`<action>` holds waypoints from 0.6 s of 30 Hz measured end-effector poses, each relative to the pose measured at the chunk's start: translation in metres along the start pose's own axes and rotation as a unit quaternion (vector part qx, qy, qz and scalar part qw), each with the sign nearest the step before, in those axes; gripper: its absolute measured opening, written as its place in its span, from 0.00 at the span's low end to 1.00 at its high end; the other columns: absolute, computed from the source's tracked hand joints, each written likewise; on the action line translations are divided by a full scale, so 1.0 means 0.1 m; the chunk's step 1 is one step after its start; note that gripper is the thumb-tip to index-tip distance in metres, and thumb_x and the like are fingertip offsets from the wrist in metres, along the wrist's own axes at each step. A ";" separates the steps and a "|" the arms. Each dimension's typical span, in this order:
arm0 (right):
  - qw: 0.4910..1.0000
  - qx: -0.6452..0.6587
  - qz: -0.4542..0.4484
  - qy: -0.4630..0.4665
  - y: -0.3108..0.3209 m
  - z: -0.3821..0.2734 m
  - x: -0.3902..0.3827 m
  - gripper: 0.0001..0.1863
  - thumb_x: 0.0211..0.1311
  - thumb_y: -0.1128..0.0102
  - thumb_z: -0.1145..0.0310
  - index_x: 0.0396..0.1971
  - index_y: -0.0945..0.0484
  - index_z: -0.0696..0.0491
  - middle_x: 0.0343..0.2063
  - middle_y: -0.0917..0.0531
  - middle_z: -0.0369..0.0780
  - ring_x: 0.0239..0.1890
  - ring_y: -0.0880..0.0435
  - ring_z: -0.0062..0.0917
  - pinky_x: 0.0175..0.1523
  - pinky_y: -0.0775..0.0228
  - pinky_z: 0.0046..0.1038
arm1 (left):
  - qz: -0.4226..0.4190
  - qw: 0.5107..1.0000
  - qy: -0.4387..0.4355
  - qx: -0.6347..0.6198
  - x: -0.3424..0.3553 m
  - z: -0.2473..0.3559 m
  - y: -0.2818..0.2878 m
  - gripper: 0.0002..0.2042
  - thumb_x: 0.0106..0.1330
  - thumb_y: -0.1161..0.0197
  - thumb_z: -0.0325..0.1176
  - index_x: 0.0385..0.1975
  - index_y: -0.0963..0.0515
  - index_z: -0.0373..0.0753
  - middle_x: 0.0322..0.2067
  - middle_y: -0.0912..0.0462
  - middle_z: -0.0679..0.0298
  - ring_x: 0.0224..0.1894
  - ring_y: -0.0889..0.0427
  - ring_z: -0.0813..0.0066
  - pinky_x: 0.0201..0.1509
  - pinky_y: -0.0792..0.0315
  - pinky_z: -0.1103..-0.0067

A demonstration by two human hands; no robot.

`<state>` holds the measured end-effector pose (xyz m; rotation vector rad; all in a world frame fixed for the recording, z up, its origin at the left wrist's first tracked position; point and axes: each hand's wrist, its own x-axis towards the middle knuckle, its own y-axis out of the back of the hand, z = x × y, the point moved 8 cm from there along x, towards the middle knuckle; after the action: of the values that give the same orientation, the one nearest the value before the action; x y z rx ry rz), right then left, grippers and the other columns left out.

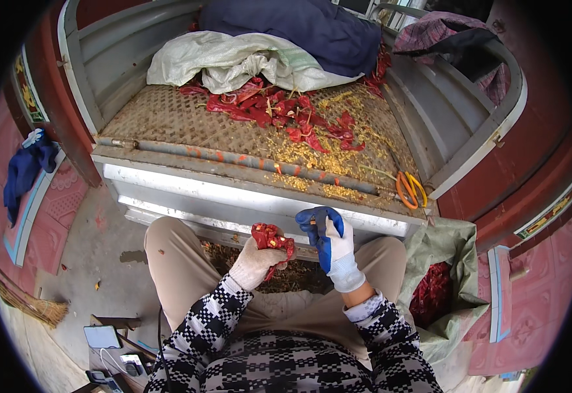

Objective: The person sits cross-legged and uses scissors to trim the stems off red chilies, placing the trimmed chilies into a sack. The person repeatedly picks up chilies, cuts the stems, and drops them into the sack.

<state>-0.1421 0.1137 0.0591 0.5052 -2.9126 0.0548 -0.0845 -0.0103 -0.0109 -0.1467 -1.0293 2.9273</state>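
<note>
My left hand [248,263], in a whitish knit glove, is closed around dried red chili peppers [273,240] above my lap. Pale seeds show on the torn red skin. To its right and apart from it, my right hand [336,246] wears a white glove with blue-coated fingers. Those fingers are curled into a pinch; a small brownish bit may be between them, too small to name. Past both hands, a loose heap of red chilies [260,111] lies on the rusty metal truck bed [161,118], with yellow seeds [299,157] scattered around it.
Orange-handled scissors [409,190] rest at the bed's right front corner. A white woven sack [233,56] and dark blue cloth [292,29] cover the bed's back. Right of my knee stands a green sack [453,245] containing red chilies. A phone [102,336] and broom [44,308] are left.
</note>
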 end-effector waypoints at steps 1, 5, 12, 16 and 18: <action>1.000 0.004 -0.002 0.008 0.03 -0.06 0.02 0.12 0.67 0.54 0.72 0.39 0.22 0.60 0.37 0.16 0.40 0.32 0.22 0.19 0.36 0.30 0.20 | 0.003 1.000 0.010 -0.009 -0.01 -0.06 0.03 0.16 0.50 0.40 0.20 0.39 0.32 0.38 0.27 0.22 0.58 0.27 0.25 0.72 0.28 0.32 0.79; 0.992 -0.102 -0.068 0.022 0.09 -0.15 0.06 0.13 0.66 0.55 0.75 0.44 0.23 0.61 0.39 0.16 0.39 0.35 0.20 0.18 0.38 0.30 0.19 | -0.057 0.996 -0.011 -0.073 0.01 -0.01 0.00 0.18 0.51 0.39 0.19 0.43 0.31 0.37 0.33 0.19 0.58 0.31 0.21 0.72 0.31 0.27 0.78; 0.919 -0.374 -0.117 0.040 0.34 -0.29 0.15 0.16 0.57 0.45 0.75 0.47 0.21 0.58 0.36 0.15 0.44 0.37 0.16 0.27 0.42 0.26 0.26 | -0.060 0.996 -0.016 -0.062 0.00 0.09 -0.10 0.17 0.50 0.39 0.22 0.38 0.34 0.43 0.24 0.25 0.60 0.25 0.28 0.73 0.26 0.38 0.77; 0.870 -0.480 -0.047 0.097 0.41 -0.77 0.46 0.15 0.55 0.40 0.66 0.42 0.19 0.56 0.33 0.17 0.47 0.36 0.17 0.35 0.42 0.26 0.32 | -0.082 0.994 -0.038 -0.067 -0.06 0.17 -0.15 0.30 0.48 0.39 0.22 0.57 0.34 0.40 0.23 0.25 0.61 0.25 0.29 0.74 0.26 0.39 0.77; 0.834 -0.537 -0.005 0.125 0.38 -0.89 0.71 0.19 0.54 0.37 0.59 0.44 0.20 0.54 0.36 0.18 0.48 0.39 0.18 0.38 0.45 0.27 0.35 | -0.067 0.996 -0.018 -0.062 -0.05 0.13 -0.15 0.36 0.48 0.36 0.24 0.62 0.37 0.38 0.25 0.25 0.63 0.26 0.27 0.73 0.31 0.33 0.75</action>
<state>-0.2053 0.1318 0.1598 0.2529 -2.1748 -1.3085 -0.0807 -0.0071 0.0086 -0.0288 -1.1781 2.7572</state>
